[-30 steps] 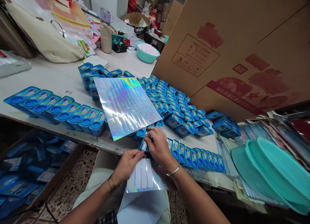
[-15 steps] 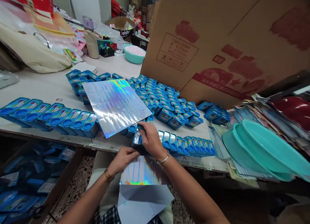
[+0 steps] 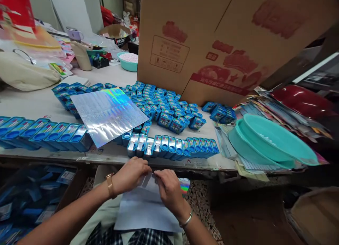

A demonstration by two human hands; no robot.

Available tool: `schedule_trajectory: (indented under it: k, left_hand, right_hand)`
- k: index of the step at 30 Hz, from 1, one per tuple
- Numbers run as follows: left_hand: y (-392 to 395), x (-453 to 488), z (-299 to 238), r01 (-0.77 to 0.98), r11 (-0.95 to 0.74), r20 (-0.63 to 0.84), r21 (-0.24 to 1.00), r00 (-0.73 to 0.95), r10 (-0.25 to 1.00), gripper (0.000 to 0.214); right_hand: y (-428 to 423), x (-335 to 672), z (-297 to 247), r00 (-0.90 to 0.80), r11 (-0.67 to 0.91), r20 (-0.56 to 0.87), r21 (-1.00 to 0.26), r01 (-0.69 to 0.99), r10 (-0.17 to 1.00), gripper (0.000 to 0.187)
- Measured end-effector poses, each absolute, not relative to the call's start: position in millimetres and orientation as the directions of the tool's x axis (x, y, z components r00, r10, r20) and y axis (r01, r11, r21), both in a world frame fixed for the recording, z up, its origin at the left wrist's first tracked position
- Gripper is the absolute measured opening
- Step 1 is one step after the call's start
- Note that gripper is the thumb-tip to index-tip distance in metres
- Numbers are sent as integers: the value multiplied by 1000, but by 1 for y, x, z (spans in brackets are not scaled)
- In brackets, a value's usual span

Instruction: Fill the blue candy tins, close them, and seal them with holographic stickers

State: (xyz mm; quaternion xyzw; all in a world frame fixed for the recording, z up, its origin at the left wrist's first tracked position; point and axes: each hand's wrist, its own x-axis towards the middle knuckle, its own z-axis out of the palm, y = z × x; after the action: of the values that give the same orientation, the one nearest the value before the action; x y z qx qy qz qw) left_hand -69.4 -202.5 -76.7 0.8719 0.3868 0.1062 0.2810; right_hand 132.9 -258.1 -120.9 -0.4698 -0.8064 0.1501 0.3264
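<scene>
Both hands meet over a sticker sheet (image 3: pixel 148 209) lying on my lap below the table edge. My left hand (image 3: pixel 130 175) is closed, pinching the sheet's top part. My right hand (image 3: pixel 168 192) is closed too, its fingertips pinching at the holographic stickers on the sheet. Just above them, a row of small blue boxes (image 3: pixel 172 146) runs along the front of the table; the leftmost three carry shiny stickers. A large holographic sheet (image 3: pixel 108 114) rests on other blue boxes.
More blue boxes (image 3: pixel 159 105) cover the table's middle and left (image 3: pixel 42 133). A big cardboard carton (image 3: pixel 212 43) stands behind them. Teal basins (image 3: pixel 267 142) sit at the right. A crate of blue boxes (image 3: pixel 29 199) is under the table at the left.
My right hand has come back from the row of boxes on the table down to the sticker sheet on my lap. The view has swung left and down.
</scene>
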Motion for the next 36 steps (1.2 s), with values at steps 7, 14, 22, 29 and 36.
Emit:
schedule_trajectory:
  k: [7, 14, 22, 29, 36]
  left_hand:
    - [-211, -31, -74, 620, -462, -33, 634, 619, 785, 25]
    - [-207, -13, -85, 380, -126, -138, 916, 596, 791, 32]
    - [-204, -1, -89, 347, -95, -131, 933, 573, 809, 29]
    - [-205, -2, -90, 413, -200, -62, 888, 539, 840, 27]
    - [-204, -2, -92, 444, -224, -54, 868, 531, 846, 27]
  right_hand:
    - [-257, 167, -119, -344, 553, 466, -448, 703, 815, 37]
    - [-255, 195, -117, -446, 668, 553, -303, 679, 704, 51]
    - [-256, 187, -107, -166, 423, 399, -737, 527, 902, 16]
    - [-253, 192, -116, -341, 580, 519, -415, 701, 784, 37]
    - [-252, 191, -125, -348, 600, 561, -362, 713, 751, 41]
